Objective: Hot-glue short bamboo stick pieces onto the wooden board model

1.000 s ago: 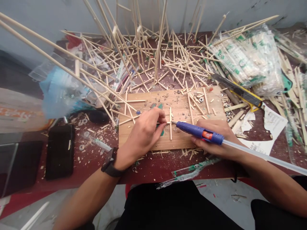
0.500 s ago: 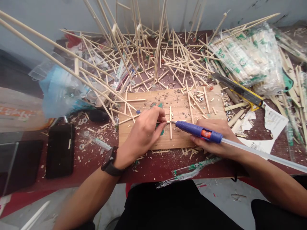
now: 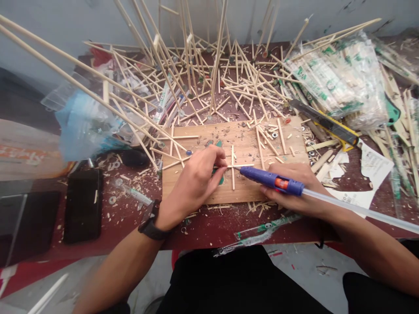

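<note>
My right hand (image 3: 291, 185) is closed round a blue hot glue gun (image 3: 271, 179), with a long clear glue stick (image 3: 356, 210) coming out of its back end. Its nozzle meets the crossing of two thin wooden sticks, one of them an upright-lying stick (image 3: 233, 179) and the other a crosswise stick (image 3: 245, 165). Between thumb and forefinger, my left hand (image 3: 206, 172) pinches the left end of the crosswise stick. Both sticks lie on a wooden board (image 3: 183, 187), where a green patch is partly covered by my left fingers.
Behind the board stands a tangle of joined sticks (image 3: 216, 65), some rising tall. To the right lie a utility knife (image 3: 327, 122), bagged chopsticks (image 3: 337, 83) and torn paper (image 3: 376, 170). A phone (image 3: 82, 205) rests at left. Shavings and washers litter the table.
The glue gun's nozzle has shifted very slightly left and down at the crossing. My left hand keeps its pinch on the stick.
</note>
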Motion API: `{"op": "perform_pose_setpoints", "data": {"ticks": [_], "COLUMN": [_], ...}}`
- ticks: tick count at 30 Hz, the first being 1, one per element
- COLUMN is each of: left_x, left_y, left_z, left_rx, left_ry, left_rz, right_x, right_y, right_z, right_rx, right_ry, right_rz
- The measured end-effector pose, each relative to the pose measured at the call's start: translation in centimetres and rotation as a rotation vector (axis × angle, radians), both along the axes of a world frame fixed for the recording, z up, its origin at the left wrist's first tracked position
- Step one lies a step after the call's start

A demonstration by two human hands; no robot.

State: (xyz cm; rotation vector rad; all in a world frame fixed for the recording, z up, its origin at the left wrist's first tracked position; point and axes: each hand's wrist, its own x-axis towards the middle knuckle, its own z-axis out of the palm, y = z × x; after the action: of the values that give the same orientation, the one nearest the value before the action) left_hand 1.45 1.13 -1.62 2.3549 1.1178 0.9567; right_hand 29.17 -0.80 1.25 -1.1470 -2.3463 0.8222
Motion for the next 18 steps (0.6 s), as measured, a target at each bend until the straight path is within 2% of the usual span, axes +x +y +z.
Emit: {"op": "perform_pose_setpoints", "data": {"ticks": [11, 18], "left_x": [-0.08, 0.00], "left_y": [0.05, 0.04], "left_z": [0.13, 0.17], "left_rx": [-0.004, -0.013], "left_ry": [0.005, 0.000], "left_rz": [0.001, -0.005], "right_x": [0.27, -0.09], "right_y": [0.19, 0.02], "right_z": [0.45, 0.34], "right_rx": [-0.020, -0.052], "right_ry": [-0.013, 0.006], "right_rz": [0.049, -0.003]}}
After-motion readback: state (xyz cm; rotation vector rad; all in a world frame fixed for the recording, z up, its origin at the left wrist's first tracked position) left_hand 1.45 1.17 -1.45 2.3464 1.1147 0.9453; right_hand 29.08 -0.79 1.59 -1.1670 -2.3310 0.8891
